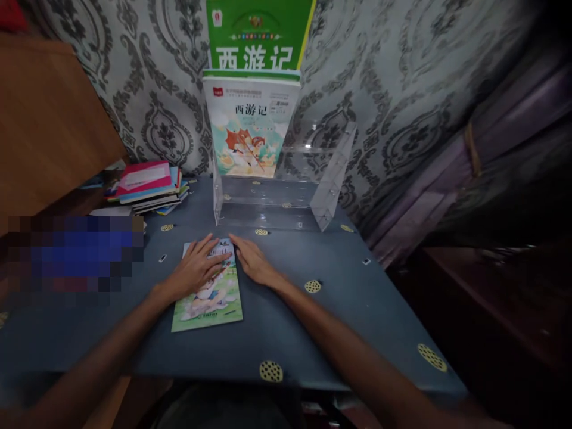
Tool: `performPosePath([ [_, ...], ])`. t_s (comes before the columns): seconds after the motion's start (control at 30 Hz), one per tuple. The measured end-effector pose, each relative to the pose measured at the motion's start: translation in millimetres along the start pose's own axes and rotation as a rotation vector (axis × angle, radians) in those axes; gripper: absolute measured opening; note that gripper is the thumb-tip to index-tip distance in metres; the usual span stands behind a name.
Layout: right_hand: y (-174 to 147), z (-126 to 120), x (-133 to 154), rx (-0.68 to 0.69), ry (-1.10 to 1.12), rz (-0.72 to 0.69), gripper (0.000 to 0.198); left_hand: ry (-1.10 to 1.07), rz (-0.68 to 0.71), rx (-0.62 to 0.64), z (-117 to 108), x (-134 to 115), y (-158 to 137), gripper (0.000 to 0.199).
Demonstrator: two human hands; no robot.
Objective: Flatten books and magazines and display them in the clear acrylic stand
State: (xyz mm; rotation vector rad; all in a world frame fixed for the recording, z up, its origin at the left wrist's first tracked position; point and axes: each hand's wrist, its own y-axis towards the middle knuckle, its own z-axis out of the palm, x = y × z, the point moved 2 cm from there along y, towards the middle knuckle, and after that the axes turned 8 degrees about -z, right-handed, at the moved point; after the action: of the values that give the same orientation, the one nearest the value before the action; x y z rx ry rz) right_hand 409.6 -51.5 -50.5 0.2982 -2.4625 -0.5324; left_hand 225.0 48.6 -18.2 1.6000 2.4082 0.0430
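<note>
A thin picture book (217, 301) with a green and blue illustrated cover lies flat on the table in front of me. My left hand (199, 268) rests on its upper part with the fingers spread, hiding some of the cover. Just off the book's upper right edge, my right hand (251, 259) lies low with its fingers stretched forward, the fingertips at the book's corner. Beyond both hands stands a clear acrylic display rack (328, 190). On its left side it bears a white-covered book (250, 128), with a taller green book (261, 36) behind.
A stack of books (149, 185) lies at the back left, beside a brown wooden panel (53, 119). The dark blue tablecloth (339, 333) has yellow pineapple prints. Patterned wallpaper (384, 119) backs the table, and a tied curtain (438, 196) hangs at the right.
</note>
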Motion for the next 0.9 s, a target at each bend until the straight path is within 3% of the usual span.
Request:
performPosePath([
  [0.47,0,-2,10,0.058,-0.089,0.054,0.049,-0.077,0.303,0.129,-17,-52,-58,0.043],
  [0.7,-1,-6,20,0.109,-0.156,0.034,0.05,-0.128,0.285,0.13,-19,-52,-65,0.044],
  [0.9,-1,-6,21,0.119,-0.178,0.023,0.049,-0.164,0.106,0.025,-6,-23,-62,0.043],
])
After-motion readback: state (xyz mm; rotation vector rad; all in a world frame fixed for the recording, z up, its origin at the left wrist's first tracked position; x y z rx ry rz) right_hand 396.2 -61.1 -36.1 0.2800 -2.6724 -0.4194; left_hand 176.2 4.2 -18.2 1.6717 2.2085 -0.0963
